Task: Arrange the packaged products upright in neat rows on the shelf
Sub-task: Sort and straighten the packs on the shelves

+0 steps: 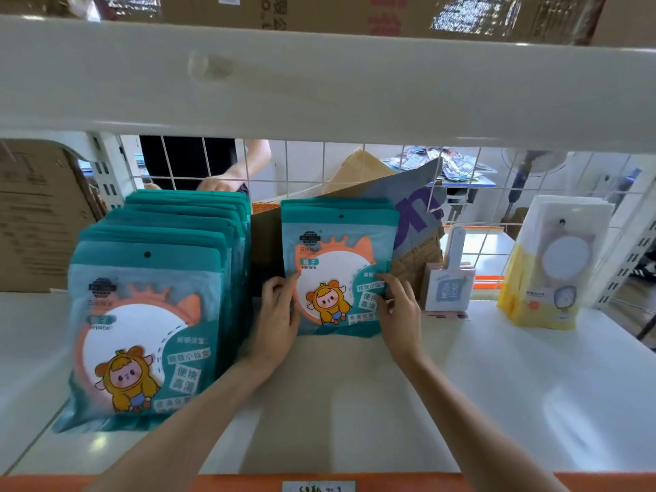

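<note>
Shop stockroom: white shelf [497, 367], wire-grid back [355, 165], rows of packaged mirrors [142, 314], cardboard cartons [35, 214].

Teal packs [339, 264] with white circle, orange rim, cartoon figure in yellow hood, a longer teal row [149, 314] of the same print, yellow-and-white packs [553, 271], pale pink card [448, 289], white shelf [497, 385] with orange edge, white wire grid [355, 172]
</note>
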`<state>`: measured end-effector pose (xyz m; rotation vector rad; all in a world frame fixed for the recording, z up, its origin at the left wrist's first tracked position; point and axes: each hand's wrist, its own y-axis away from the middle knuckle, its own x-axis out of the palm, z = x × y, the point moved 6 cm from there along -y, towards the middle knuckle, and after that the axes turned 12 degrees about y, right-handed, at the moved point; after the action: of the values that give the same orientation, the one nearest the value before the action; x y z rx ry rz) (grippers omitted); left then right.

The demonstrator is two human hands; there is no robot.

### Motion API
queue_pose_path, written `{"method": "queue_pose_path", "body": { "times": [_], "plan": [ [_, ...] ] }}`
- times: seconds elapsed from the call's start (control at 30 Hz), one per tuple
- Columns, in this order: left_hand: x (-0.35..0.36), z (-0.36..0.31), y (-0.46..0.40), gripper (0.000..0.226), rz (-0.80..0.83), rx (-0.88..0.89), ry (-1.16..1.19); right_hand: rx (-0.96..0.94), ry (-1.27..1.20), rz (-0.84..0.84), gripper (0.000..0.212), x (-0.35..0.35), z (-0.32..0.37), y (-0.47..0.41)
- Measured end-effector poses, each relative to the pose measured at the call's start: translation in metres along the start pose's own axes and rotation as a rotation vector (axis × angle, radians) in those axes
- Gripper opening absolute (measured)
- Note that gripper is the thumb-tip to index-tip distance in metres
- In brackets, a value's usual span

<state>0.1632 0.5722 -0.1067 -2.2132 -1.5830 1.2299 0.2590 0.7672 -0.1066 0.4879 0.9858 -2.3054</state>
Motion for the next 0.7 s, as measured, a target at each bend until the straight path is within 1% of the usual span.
{"method": "queue_pose_path", "body": {
  "times": [0.13, 0.33, 0.43, 0.57, 0.7],
  "plan": [
    [0.004, -0.003, 0.006, 0.071, 0.055, -0.002, -0.029, -0.017, 0.028, 0.040, 0.035, -0.001, 0.000, 0.003],
    [0.009, 0.001, 0.010, 0.082, 0.171, -0.175, -0.153, -0.038, 0.122, 0.097, 0.044, -0.004, 0.003, 0.009],
    [0.010, -0.001, 0.013, 0.082, 0.207, -0.226, -0.198, -0.028, 0.172, 0.111, 0.049, -0.011, 0.009, 0.014],
    [0.006, -0.007, 0.021, 0.080, 0.213, -0.208, -0.242, -0.020, 0.257, 0.132, 0.050, -0.022, 0.019, 0.020],
    [-0.002, -0.027, 0.034, 0.069, 0.256, -0.203, -0.305, -0.065, 0.333, 0.210, 0.050, -0.030, 0.033, 0.028]
  ]
}}
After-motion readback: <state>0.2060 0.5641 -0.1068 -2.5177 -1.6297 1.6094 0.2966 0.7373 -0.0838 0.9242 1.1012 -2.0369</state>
